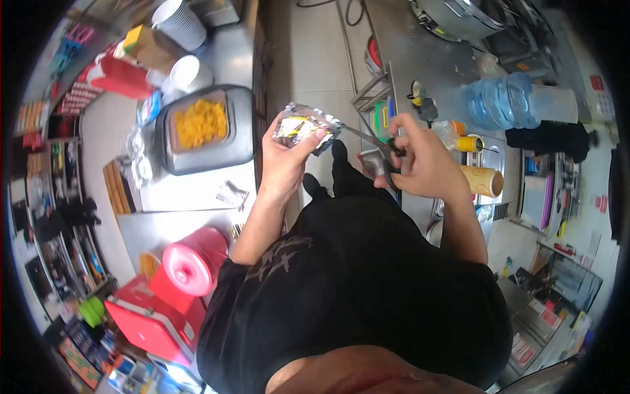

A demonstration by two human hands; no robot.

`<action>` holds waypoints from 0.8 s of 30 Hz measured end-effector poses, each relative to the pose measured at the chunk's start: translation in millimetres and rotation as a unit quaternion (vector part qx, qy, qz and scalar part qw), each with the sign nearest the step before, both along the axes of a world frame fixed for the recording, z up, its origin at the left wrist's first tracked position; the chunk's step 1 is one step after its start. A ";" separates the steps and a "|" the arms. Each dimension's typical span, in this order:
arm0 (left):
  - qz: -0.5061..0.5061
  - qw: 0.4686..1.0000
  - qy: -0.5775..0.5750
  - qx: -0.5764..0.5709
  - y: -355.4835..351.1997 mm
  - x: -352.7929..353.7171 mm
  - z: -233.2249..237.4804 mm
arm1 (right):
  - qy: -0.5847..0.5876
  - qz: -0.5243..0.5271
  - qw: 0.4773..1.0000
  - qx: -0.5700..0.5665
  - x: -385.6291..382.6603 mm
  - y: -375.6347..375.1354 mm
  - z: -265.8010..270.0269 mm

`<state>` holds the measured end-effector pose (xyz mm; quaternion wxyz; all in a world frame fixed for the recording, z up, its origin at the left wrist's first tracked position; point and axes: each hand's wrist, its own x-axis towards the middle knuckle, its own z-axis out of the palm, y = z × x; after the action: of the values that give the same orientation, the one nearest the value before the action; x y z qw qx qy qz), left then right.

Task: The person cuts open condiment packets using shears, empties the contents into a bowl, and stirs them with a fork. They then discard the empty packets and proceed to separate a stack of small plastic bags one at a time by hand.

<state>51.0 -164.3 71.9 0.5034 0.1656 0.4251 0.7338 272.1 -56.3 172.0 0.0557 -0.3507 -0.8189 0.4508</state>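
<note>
A silver foil packet with a yellow label [298, 126] is pinched in my left hand [287, 157], thumb on top. The fingers of my right hand [423, 157] are wrapped round the dark handles of a pair of scissors [366, 136]. The scissor blades point left and reach the right edge of the packet. A small silver and dark red piece [374, 164] is by my right fingers; how it is held is unclear. Left of my left hand, shredded orange food [201, 124] lies in a dark tray [241, 131].
Stacked white cups [179, 25] stand at the upper left, above a cardboard box [149, 49]. A pink lidded container [190, 262] and a red cooler box [147, 318] are at lower left. On the right are a clear blue bottle [502, 102] and a tan cylinder [482, 181].
</note>
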 end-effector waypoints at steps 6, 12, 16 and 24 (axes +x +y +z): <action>-0.047 0.996 0.060 0.044 -29.1 36.7 10.5 | -0.019 0.053 0.998 0.018 24.7 -33.5 4.6; -0.034 0.993 0.110 0.008 -55.6 94.5 36.8 | 0.025 0.039 0.999 -0.016 67.4 -59.4 -3.2; -0.040 0.987 0.155 -0.014 -71.4 142.3 39.4 | 0.078 0.022 0.996 -0.039 114.5 -79.3 -10.9; -0.095 0.980 0.173 -0.030 -96.8 255.4 35.6 | 0.136 -0.023 0.986 -0.091 249.8 -130.5 -42.7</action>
<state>306.4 -261.1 107.5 0.4946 0.3150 0.5095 0.6297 521.9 -186.9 129.4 0.1445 -0.3084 -0.7511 0.5656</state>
